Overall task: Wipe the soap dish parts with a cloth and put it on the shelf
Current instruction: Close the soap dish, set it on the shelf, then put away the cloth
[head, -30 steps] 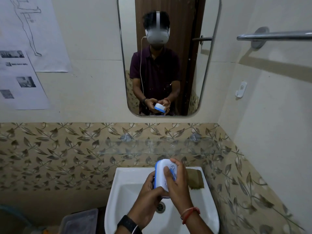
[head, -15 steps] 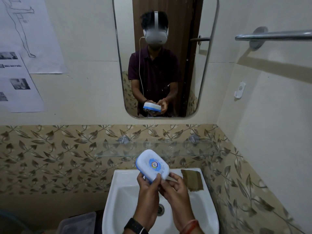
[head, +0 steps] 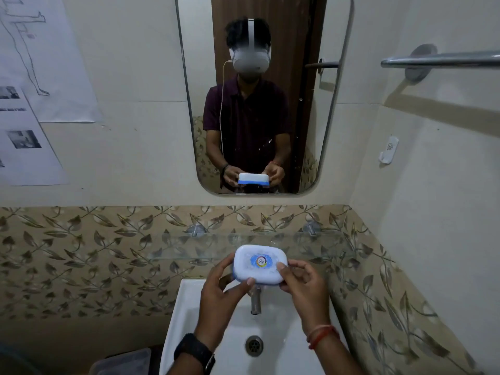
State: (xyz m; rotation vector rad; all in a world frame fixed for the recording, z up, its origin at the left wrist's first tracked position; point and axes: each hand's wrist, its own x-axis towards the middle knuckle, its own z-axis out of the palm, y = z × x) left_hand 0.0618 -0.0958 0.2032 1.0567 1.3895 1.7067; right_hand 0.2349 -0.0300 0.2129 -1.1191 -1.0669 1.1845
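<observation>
Okay so the soap dish (head: pixel 259 265) is closed up, white lid on the blue base, and it's held in the air between both hands. The left hand (head: pixel 219 296) has its fingers curled round the left end with the thumb on the near edge. The right hand (head: pixel 305 293) pinches the right end, thumb on top of the lid. So it's a two-ended pinch, nothing supporting the middle.

Lid and logo face up toward the camera, base down. The mirror (head: pixel 303 117) reflection backs that up, with the blue band underneath. The long axis runs left to right, hand to hand, roughly parallel to the front edge of the glass shelf (head: pixel 189 247), which sits just beyond the grip at about the same height. Directly under the grip are the tap (head: pixel 255 301) and the basin (head: pixel 186 307).

What I'd worry about:
- The shelf is clear glass, so its front edge is easy to misjudge. Clip it with the base and the dish gets knocked out of the pinch.
- Can't tell how firmly the lid sits. If the fingers mostly hold the lid, the base could drop onto the tap or into the basin.
- Smooth plastic plus fingertip-only contact means it could slip if one hand lets go early.

I'd land it flat on the glass before loosening either end.
</observation>
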